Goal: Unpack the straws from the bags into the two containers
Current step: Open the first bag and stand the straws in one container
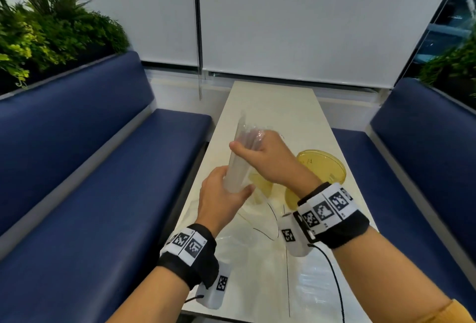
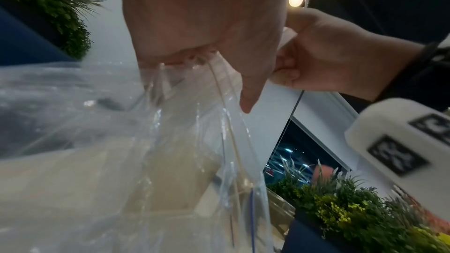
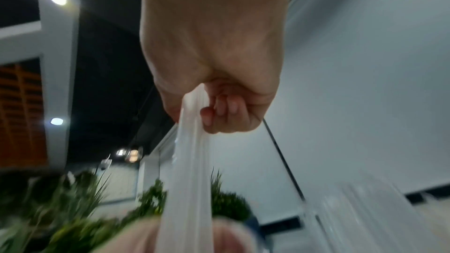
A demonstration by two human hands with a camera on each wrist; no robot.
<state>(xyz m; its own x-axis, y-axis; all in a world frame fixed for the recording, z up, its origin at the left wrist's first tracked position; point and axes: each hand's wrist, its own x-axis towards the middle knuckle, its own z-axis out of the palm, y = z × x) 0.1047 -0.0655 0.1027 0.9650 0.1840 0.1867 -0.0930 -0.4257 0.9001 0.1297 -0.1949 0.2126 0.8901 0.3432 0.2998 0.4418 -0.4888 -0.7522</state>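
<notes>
Left hand (image 1: 220,198) and right hand (image 1: 268,161) are both gripping a clear plastic bag (image 1: 237,168) above the cream table (image 1: 273,106), yellow dish (image 1: 322,165) sitting right of the grip, blue benches (image 1: 103,181) flanking.
</notes>
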